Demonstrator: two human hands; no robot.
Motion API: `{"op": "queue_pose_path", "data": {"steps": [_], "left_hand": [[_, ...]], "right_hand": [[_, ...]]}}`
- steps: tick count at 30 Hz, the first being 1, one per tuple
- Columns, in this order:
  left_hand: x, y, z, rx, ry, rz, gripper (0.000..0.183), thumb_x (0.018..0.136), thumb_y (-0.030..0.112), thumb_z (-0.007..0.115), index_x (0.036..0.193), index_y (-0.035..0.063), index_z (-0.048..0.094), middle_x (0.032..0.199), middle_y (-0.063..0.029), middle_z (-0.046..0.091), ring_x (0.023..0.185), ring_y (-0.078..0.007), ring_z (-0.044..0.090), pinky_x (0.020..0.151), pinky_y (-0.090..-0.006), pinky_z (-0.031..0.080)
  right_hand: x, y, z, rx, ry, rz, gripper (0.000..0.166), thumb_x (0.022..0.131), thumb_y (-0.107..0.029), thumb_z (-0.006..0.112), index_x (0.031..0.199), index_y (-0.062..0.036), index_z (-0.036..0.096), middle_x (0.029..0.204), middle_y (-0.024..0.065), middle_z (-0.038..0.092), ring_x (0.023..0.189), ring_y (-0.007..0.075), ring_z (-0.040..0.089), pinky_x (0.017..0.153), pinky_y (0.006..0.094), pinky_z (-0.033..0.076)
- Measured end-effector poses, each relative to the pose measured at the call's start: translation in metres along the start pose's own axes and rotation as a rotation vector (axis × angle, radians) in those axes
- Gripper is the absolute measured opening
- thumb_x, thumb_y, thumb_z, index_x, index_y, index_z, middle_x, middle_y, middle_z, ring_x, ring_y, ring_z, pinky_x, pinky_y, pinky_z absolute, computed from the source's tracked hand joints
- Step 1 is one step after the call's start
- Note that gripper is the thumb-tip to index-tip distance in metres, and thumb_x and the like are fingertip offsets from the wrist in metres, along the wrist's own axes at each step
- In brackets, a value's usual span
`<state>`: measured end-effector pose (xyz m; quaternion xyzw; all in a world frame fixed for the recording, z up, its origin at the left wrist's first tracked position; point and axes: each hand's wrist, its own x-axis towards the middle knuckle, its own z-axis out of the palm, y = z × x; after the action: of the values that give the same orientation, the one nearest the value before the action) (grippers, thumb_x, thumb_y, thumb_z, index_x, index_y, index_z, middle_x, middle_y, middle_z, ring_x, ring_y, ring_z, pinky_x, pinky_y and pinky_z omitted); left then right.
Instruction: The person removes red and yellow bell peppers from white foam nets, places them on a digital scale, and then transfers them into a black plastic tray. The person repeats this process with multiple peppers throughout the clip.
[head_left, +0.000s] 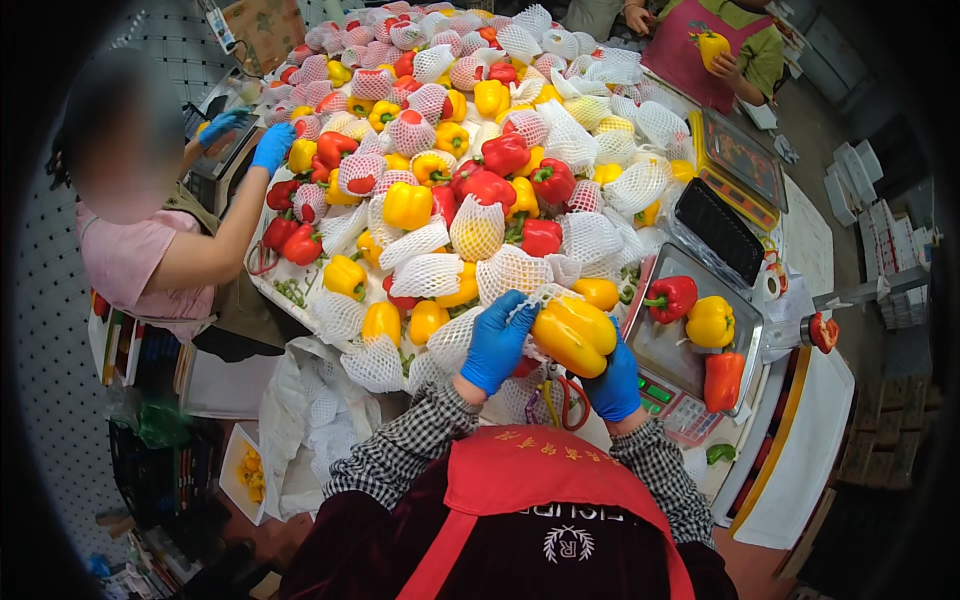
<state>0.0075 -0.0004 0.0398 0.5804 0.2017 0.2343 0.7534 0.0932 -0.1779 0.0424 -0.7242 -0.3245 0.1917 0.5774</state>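
In front of my chest, a large yellow bell pepper is held between both hands. My right hand, in a blue glove, grips its lower right side. Pinched in the gloved fingers of my left hand is the edge of a white foam net sleeve, which lies along the pepper's upper left side. Most of the pepper's skin facing me is bare. Scissors with coloured handles lie just below the hands, their blades mostly hidden. Netted and bare peppers crowd the table beyond, including a yellow pepper.
At right, a scale's metal tray holds a red pepper, a yellow pepper and an orange-red pepper. A black tray and second scale stand beyond. Co-workers are at left and far right. A white sack stands lower left.
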Motion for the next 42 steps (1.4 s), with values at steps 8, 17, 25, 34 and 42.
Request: {"op": "queue_pose_path", "data": {"steps": [8, 17, 25, 34, 42], "left_hand": [[0.029, -0.001, -0.047, -0.380, 0.174, -0.363, 0.026, 0.100, 0.029, 0.055, 0.111, 0.0068, 0.063, 0.092, -0.0014, 0.065, 0.069, -0.0102, 0.063, 0.050, -0.0225, 0.048], [0.038, 0.042, -0.085, 0.965, 0.137, 0.484, 0.107, 0.075, 0.027, 0.084, 0.156, 0.0087, 0.016, 0.160, -0.0177, 0.020, 0.143, -0.0350, 0.031, 0.104, -0.0386, 0.044], [-0.043, 0.037, -0.092, -0.073, -0.121, -0.061, 0.092, 0.081, 0.023, 0.079, 0.155, 0.0118, 0.025, 0.140, -0.0082, 0.049, 0.114, -0.0173, 0.056, 0.094, -0.0321, 0.050], [-0.122, -0.017, -0.122, -0.882, 0.040, -0.025, 0.082, 0.085, 0.034, 0.074, 0.149, 0.0052, 0.032, 0.138, -0.0100, 0.052, 0.126, -0.0228, 0.053, 0.109, -0.0381, 0.040], [-0.247, -0.081, -0.206, -1.202, 0.456, 0.059, 0.063, 0.095, 0.040, 0.059, 0.144, 0.0051, 0.040, 0.139, -0.0163, 0.052, 0.125, -0.0319, 0.053, 0.108, -0.0486, 0.040]], "right_hand": [[-0.002, 0.008, 0.001, -0.221, -0.089, -0.154, 0.056, 0.076, -0.008, 0.081, 0.127, -0.0040, 0.058, 0.120, 0.0107, 0.067, 0.110, 0.0234, 0.065, 0.093, 0.0346, 0.052], [0.005, 0.000, 0.005, -0.019, -0.129, -0.053, 0.058, 0.079, 0.001, 0.076, 0.131, -0.0012, 0.052, 0.121, 0.0121, 0.065, 0.106, 0.0229, 0.066, 0.088, 0.0363, 0.056], [0.021, -0.012, 0.041, 0.449, -0.218, 0.126, 0.046, 0.094, -0.007, 0.058, 0.138, -0.0005, 0.046, 0.132, 0.0127, 0.057, 0.120, 0.0244, 0.057, 0.102, 0.0363, 0.046], [0.016, -0.068, 0.110, 0.196, -0.728, -0.031, 0.063, 0.098, -0.029, 0.056, 0.148, 0.0042, 0.034, 0.153, 0.0178, 0.037, 0.139, 0.0296, 0.038, 0.114, 0.0411, 0.031], [0.018, -0.067, 0.142, 0.248, -0.828, 0.200, 0.037, 0.102, -0.017, 0.046, 0.131, 0.0041, 0.054, 0.124, 0.0158, 0.062, 0.103, 0.0228, 0.064, 0.095, 0.0352, 0.048]]}}
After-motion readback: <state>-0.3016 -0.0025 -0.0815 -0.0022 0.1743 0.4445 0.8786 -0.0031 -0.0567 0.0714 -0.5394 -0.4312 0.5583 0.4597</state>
